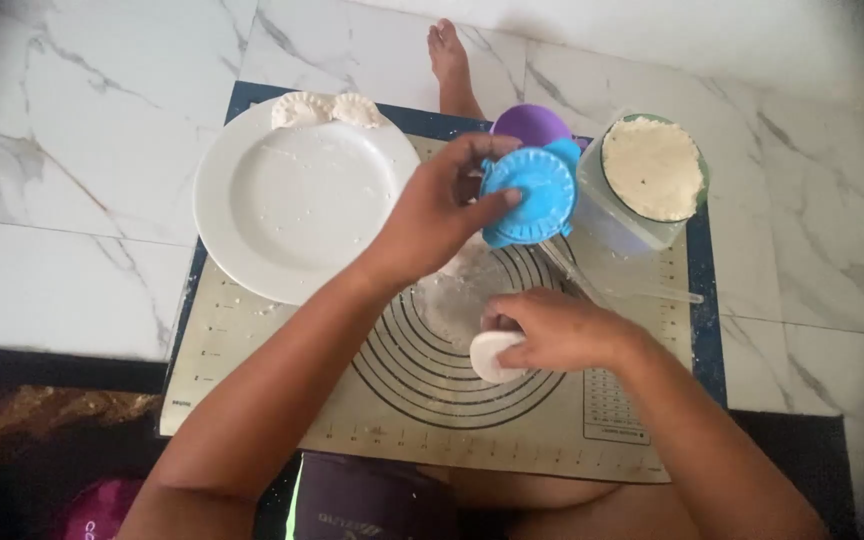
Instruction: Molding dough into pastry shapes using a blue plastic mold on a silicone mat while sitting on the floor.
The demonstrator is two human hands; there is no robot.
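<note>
Left hand: we are seeing the left hand [439,215] reaching out over the middle of the mat, fingers curled and thumb pressing against the blue dumpling press [529,195], so it is gripping the press by its left edge.
Press position: the blue dumpling press is sitting just right of the left hand, lifted above the mat, with its round ridged face turned up toward us; a short tab is sticking out at its far right.
Press axis: it is nearly round, so we cannot tell a long axis beyond that tab pointing right and far.
Right hand: the right hand [557,328] is resting nearer to us, fingers bent and closing around a white dough piece [493,355].
Dough position: the white dough piece is lying at the left end of the right hand, touching its fingers, over the ringed circles of the mat; its long side is running roughly near to far.
Mat: the pastry mat [272,400] is covering the floor under both hands.
Plate: a white plate [292,195] is sitting left of the press, carrying two folded dumplings [324,109] on its far rim.
Tub: a clear tub of filling [650,172] is standing right of the press, with a purple bowl [530,123] just beyond the press.
</note>
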